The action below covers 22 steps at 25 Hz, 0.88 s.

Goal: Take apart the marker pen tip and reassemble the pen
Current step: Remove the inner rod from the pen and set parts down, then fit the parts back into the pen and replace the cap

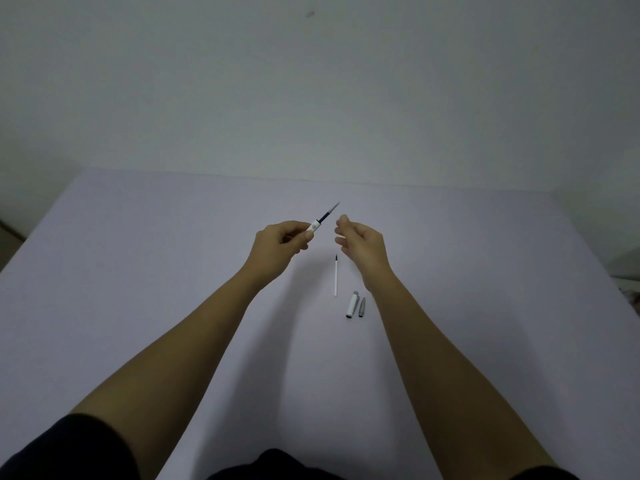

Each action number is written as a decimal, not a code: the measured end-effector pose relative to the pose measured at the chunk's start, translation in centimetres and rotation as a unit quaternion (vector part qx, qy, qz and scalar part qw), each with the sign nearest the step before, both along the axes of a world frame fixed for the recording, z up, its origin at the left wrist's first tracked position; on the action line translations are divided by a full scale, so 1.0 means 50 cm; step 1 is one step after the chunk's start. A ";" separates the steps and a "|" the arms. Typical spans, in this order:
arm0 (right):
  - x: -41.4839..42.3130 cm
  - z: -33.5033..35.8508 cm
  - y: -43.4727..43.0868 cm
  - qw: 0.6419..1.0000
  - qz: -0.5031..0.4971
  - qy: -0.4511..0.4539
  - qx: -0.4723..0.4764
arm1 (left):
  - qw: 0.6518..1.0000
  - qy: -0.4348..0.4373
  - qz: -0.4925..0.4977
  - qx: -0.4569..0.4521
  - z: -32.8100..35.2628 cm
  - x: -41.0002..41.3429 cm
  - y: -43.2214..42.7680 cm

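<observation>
My left hand (282,241) grips the white pen body (316,226), whose dark inner part and grey tip (329,213) stick up and to the right. My right hand (360,244) hovers just right of that tip with curled, parted fingers and nothing visible in them. On the table (138,271) below my hands lies a thin white refill (336,276) with a dark point. Nearer to me lie a white cap (352,305) and a small grey cone piece (362,307) side by side.
The pale lilac table reaches to a plain white wall at the back. Its left and right edges fall away at the sides. My dark sleeves show at the bottom of the view.
</observation>
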State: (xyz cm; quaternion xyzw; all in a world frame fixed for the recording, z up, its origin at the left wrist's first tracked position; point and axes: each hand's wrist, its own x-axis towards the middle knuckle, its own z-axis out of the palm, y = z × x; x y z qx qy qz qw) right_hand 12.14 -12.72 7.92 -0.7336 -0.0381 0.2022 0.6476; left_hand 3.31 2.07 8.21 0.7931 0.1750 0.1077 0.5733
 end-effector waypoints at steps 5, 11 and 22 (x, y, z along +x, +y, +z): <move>-0.004 -0.125 -0.079 0.957 -0.060 -0.031 -0.283 | 0.999 -0.004 0.001 -0.040 -0.005 0.004 0.001; -0.030 -0.217 -0.128 0.904 -0.012 0.001 -0.427 | 0.999 0.007 -0.004 -0.037 -0.010 0.009 0.012; 0.018 -0.142 -0.080 0.986 -0.120 0.103 -0.044 | 0.998 0.055 -0.015 0.013 -0.027 -0.002 0.029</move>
